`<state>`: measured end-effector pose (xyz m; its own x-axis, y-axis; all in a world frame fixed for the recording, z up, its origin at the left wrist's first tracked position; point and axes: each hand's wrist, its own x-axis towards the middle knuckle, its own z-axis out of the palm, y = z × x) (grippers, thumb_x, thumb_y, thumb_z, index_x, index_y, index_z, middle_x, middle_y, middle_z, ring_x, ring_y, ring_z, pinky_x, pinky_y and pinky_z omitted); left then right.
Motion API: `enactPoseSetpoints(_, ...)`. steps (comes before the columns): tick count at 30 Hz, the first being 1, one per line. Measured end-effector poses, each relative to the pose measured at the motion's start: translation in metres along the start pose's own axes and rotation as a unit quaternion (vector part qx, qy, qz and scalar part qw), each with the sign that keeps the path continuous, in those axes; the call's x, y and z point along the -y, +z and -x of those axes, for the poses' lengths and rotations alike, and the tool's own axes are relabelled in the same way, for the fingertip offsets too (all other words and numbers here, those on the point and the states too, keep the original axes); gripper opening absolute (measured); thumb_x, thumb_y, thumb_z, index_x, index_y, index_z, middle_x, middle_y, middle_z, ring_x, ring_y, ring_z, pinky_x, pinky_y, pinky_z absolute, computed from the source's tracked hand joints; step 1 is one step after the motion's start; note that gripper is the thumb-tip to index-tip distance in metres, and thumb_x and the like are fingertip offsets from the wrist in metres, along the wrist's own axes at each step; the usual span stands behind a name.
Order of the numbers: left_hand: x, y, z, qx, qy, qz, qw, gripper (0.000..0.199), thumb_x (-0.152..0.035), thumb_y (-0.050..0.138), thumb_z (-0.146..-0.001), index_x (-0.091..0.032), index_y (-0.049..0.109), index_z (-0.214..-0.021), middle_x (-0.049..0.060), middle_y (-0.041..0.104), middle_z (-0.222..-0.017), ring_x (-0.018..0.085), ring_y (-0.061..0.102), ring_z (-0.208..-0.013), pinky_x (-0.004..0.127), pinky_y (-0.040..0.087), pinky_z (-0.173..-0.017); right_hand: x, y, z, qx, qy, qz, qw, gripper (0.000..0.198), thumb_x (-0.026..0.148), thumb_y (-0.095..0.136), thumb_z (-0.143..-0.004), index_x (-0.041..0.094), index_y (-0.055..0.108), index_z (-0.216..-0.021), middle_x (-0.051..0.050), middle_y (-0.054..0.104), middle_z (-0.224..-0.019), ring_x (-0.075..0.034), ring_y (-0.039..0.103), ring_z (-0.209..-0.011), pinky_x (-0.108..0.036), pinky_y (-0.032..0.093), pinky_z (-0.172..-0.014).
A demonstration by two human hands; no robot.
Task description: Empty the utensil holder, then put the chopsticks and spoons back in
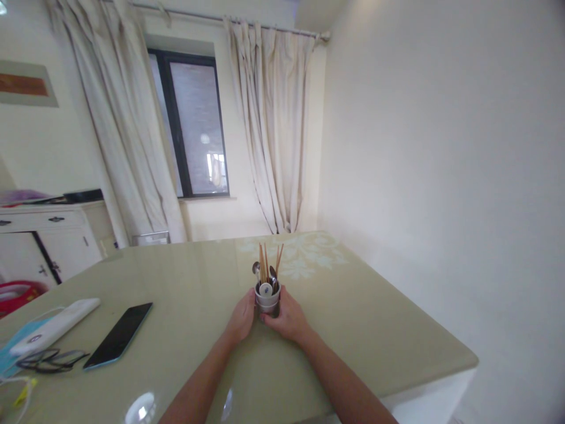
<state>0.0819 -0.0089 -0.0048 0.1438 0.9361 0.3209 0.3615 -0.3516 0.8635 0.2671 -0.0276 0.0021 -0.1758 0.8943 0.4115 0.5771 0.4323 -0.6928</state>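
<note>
A small light-coloured utensil holder (267, 299) stands upright on the table, roughly at the middle of the view. Thin wooden chopsticks (263, 263) stick up out of it. Metal spoons (256, 268) lean at its rim, and a round white piece with a dark mark (265, 289) shows at its front. My left hand (242, 316) is closed against the holder's left side. From the right, my right hand (289, 315) wraps round it, with the thumb across the lower front. The holder's back and base are partly hidden.
The glossy greenish table (375, 330) has its right edge by a wall. On the left lie a black-screened phone (118, 335), a white power bank (55, 327), glasses (52, 360), a blue cloth-like item (22, 338) and a white cable (27, 396). A white cabinet (73, 232) stands beyond.
</note>
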Motion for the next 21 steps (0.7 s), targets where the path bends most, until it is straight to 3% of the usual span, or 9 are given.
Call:
enactPoseSetpoints(6,-0.002,0.001,0.0,0.013,0.032,-0.073,0.997,0.058,-0.071,0.038,-0.101,-0.023,0.069,-0.107,0.012,0.077,-0.11,0.032,0.07,-0.111,0.049,0.052,-0.107,-0.01,-0.001,-0.003,-0.08,0.06,0.047,0.994,0.057,0.033,0.082,-0.078,0.017,0.06,-0.128,-0.016,0.077,-0.116,-0.037,0.075,-0.11,-0.044,0.058,-0.094)
enactPoseSetpoints(13,-0.001,0.0,0.002,0.021,0.031,-0.123,0.992,0.052,-0.063,0.038,-0.103,-0.022,0.068,-0.113,0.014,0.076,-0.116,0.031,0.07,-0.112,0.046,0.053,-0.103,-0.017,-0.015,-0.007,-0.143,0.126,0.106,0.976,0.054,0.034,0.078,-0.085,0.016,0.061,-0.133,-0.017,0.078,-0.119,-0.036,0.077,-0.111,-0.039,0.057,-0.092)
enactPoseSetpoints(21,0.005,0.002,0.003,0.041,0.046,-0.136,0.989,0.048,-0.059,0.041,-0.105,-0.021,0.067,-0.119,0.014,0.074,-0.117,0.03,0.068,-0.113,0.045,0.051,-0.105,-0.041,-0.043,-0.019,-0.2,0.195,0.136,0.95,0.056,0.029,0.073,-0.089,0.007,0.057,-0.138,-0.029,0.071,-0.13,-0.044,0.073,-0.12,-0.045,0.055,-0.096)
